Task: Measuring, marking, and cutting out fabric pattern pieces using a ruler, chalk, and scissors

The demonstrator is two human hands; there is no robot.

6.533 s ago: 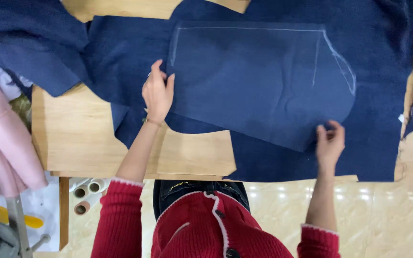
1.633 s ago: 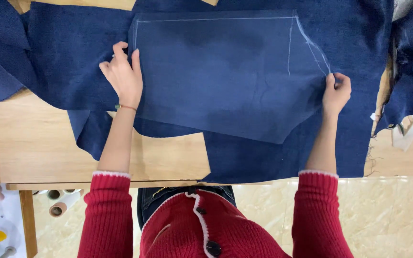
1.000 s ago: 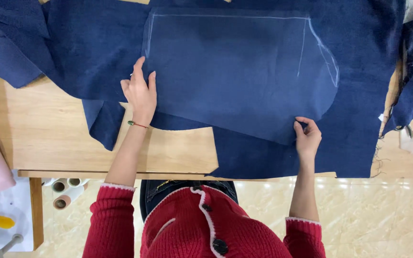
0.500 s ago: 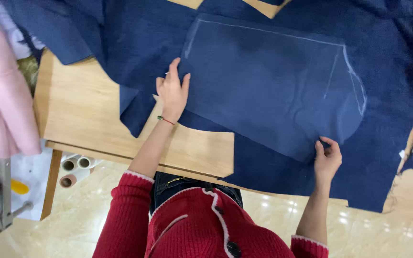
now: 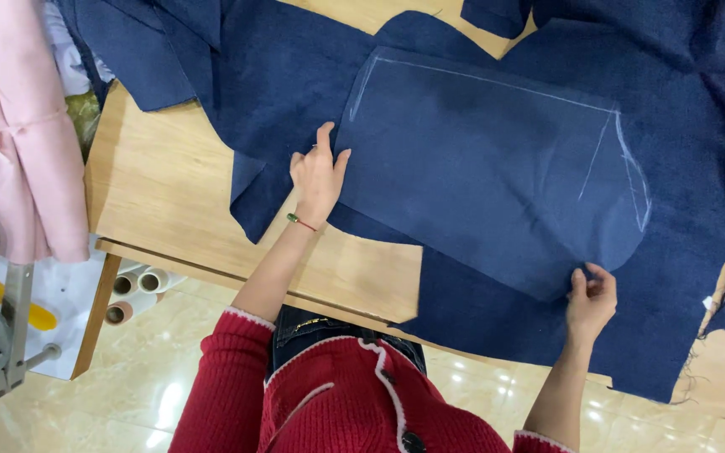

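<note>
The fingers of the left hand [image 5: 319, 172] are spread flat and pressed down on the left edge of a cut panel [image 5: 497, 172] of navy cloth, nothing being gripped. The fingertips of the right hand [image 5: 591, 300] are closed in a light pinch on the panel's lower right corner, by its rounded edge.

The panel lies flat on a larger sheet of navy fabric [image 5: 690, 109] of the same colour, and chalk lines [image 5: 623, 159] are traced along its top and right side. It is judged to be light, soft and limp, with a napped face that would cling to the sheet below rather than slide; it would be best taken at two well-separated edge points, as it is now, so that sagging and folding are avoided.

Below and left of the panel, bare wooden table [image 5: 161, 193] is exposed, and the table's front edge runs just below the panel's lower edge. Above and right of the panel, room is taken up by the larger sheet. Far left of the panel a pink garment [image 5: 23, 134] hangs, with thread rolls [image 5: 136, 289] below the table.
</note>
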